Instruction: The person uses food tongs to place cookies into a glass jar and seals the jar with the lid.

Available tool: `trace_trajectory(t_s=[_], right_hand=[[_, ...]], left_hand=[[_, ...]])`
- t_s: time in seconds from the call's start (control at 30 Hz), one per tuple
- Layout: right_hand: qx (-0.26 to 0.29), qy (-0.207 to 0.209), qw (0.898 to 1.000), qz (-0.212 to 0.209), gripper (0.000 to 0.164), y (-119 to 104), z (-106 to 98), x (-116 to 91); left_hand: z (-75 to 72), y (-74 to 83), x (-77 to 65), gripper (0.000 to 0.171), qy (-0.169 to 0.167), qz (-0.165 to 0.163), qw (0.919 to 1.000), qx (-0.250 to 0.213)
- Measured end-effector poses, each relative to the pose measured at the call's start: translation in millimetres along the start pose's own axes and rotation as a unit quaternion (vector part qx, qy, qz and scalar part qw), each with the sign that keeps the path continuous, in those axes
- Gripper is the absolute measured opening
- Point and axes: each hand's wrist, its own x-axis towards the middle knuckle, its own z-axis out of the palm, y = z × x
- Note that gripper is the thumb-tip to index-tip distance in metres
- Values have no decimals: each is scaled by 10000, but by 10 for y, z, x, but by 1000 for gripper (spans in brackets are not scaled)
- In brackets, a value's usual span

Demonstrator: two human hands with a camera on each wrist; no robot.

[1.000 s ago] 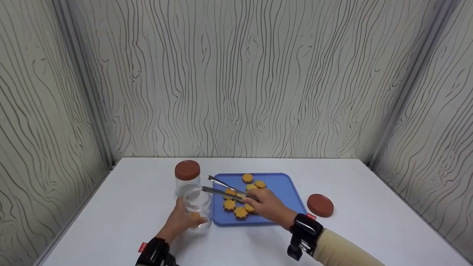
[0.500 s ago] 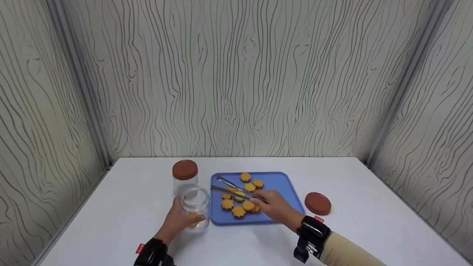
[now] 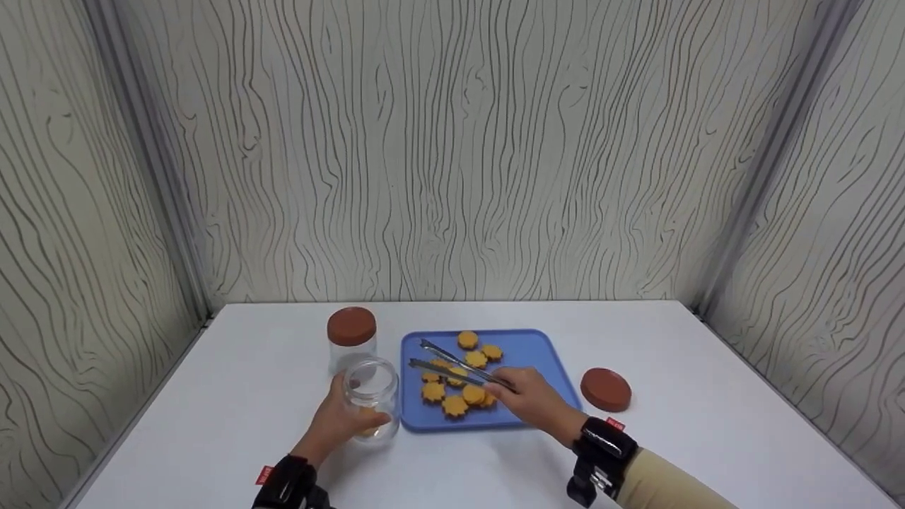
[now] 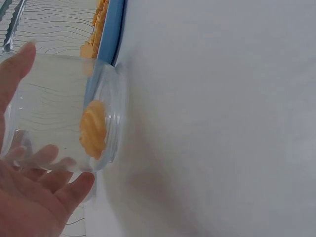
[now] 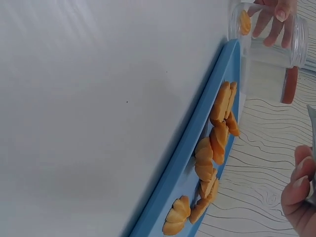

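Note:
My left hand [image 3: 339, 420] grips a clear open jar [image 3: 372, 385] left of the blue tray, thumb and fingers around its side. One golden cookie [image 4: 94, 129] lies at the jar's bottom, plain in the left wrist view. Metal tongs [image 3: 452, 364] are held in my right hand [image 3: 530, 399] above the tray, their tips spread apart with nothing between them and pointing left. Beneath them several golden, scalloped cookies [image 3: 454, 406] lie on the blue tray [image 3: 527, 346], some overlapping. Only the edge of the tongs shows in the right wrist view.
Behind the held jar stands a second clear jar [image 3: 343, 355] with a reddish-brown lid [image 3: 351, 326] on. Another such lid [image 3: 606, 389] lies flat on the white table [image 3: 679, 424], right of the tray. Wood-patterned panels [image 3: 424, 155] enclose the table's back and sides.
My right hand has drawn the tongs rightward, from beside the jar mouth to over the cookies. The left hand keeps its grip on the jar. The whole view has shifted slightly.

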Motion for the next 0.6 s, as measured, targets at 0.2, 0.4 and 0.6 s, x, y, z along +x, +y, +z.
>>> trace_trajectory(t_s=[0.2,0.4,0.6], right_hand=[[-20,-14,9999,148,28,25,-16,-25],[-157,42,9997,160,28,62,-43,-67],[-146,-65,9992,363,26,110,-56,-117]], left_hand=[[-5,9,1,108,24,27,10000,28],[-9,25,-27,107,65,184,9998,33],[-15,9,-39,107,59,220,9997,-12]])
